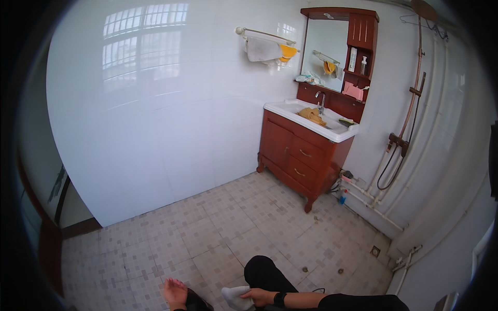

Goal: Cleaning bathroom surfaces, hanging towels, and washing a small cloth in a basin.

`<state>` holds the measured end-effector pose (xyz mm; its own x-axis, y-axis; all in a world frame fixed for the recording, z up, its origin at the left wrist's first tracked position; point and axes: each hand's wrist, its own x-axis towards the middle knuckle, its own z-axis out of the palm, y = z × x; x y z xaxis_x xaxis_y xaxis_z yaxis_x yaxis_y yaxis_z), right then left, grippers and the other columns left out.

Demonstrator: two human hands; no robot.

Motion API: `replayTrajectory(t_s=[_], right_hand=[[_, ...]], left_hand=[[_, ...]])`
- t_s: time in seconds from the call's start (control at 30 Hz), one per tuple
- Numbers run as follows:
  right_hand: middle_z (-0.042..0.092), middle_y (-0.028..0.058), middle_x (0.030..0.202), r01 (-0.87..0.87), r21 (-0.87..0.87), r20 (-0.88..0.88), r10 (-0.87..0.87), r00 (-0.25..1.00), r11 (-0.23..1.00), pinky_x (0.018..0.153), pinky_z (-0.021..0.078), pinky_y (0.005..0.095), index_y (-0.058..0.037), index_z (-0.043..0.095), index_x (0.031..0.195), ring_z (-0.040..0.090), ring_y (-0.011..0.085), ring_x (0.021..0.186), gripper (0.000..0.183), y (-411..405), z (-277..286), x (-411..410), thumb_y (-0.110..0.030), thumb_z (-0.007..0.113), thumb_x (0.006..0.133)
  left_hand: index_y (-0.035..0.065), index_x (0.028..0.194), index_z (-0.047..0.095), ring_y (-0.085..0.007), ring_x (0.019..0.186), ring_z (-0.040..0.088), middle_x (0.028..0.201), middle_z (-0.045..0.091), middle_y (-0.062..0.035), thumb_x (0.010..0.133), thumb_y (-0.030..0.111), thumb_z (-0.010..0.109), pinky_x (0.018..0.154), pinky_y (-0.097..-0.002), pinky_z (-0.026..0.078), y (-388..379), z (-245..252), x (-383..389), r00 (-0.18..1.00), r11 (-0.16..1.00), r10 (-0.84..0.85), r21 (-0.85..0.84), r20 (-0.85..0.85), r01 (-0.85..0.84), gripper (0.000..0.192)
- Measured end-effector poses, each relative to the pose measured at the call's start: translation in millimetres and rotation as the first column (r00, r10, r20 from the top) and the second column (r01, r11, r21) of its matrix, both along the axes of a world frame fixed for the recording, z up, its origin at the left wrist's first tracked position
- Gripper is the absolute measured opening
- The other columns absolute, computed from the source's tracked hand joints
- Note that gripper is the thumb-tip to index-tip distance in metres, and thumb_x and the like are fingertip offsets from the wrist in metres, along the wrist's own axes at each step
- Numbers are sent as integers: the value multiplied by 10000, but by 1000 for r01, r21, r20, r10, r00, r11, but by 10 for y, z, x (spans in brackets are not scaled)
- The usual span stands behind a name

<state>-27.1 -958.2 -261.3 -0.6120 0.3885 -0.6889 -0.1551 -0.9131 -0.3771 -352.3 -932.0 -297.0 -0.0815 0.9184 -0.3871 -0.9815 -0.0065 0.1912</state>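
My right hand (260, 297) grips a light grey sock (235, 294) at the bottom of the view, its thumb lying along the fabric. Whether a foot is inside the sock, I cannot tell. A black band circles that wrist. To the left, my left hand (176, 293) is raised palm up with the fingers slightly curled, holding nothing visible. Dark clothing (196, 300) is right beside it. My bent knee in black trousers (261, 268) rises just above the sock.
Beige patterned tiles (186, 225) cover the floor, with a drain (375, 251) at the right. A reddish-brown vanity (295, 155) with a white basin (288, 109) holds a yellow-brown cloth (312, 115). Towels (264, 49) hang on a wall rack. A shower fixture (398, 143) and pipes (360, 197) line the right wall.
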Motion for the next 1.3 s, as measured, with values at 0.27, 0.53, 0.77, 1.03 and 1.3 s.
replayTrajectory(t_s=[0.27,0.53,0.77,1.03,1.3], right_hand=[[545,125,1095,34,23,-70,-33,997,999,886,433,389,24,442,1180,548,260,1000,368,80,-369,19,-82,529,837],[550,131,1096,20,-3,-91,-20,996,1000,878,437,409,37,461,1161,551,269,1000,348,85,-544,9,-79,528,840],[545,136,1109,29,11,-87,-28,996,1000,883,435,418,27,464,1170,548,272,1011,349,86,-492,-23,-83,523,844],[539,132,1119,20,-12,-23,-20,1000,1000,882,436,411,25,448,1184,546,266,1013,368,100,-394,-4,-82,528,841],[567,119,1074,28,10,-56,-27,998,1000,860,450,397,28,490,1139,563,258,980,328,33,-339,9,-82,539,833]], left_hand=[[120,973,517,-258,1006,488,1067,518,-100,813,446,521,812,-398,418,-40,-163,-52,998,979,58,-195,-26,-62,363],[104,803,518,-146,685,441,742,478,-17,872,338,477,593,-280,355,50,1773,476,999,929,6,369,31,-17,247],[112,599,347,-111,494,281,552,280,23,863,259,494,470,-253,269,75,404,138,997,938,-56,344,45,38,336],[127,502,258,-104,390,178,463,199,27,746,34,485,356,-243,171,-66,-285,-83,991,999,52,6,125,-53,346],[108,546,271,-100,419,206,497,241,19,749,2,469,378,-237,202,88,1071,189,972,924,32,364,232,-117,303]])
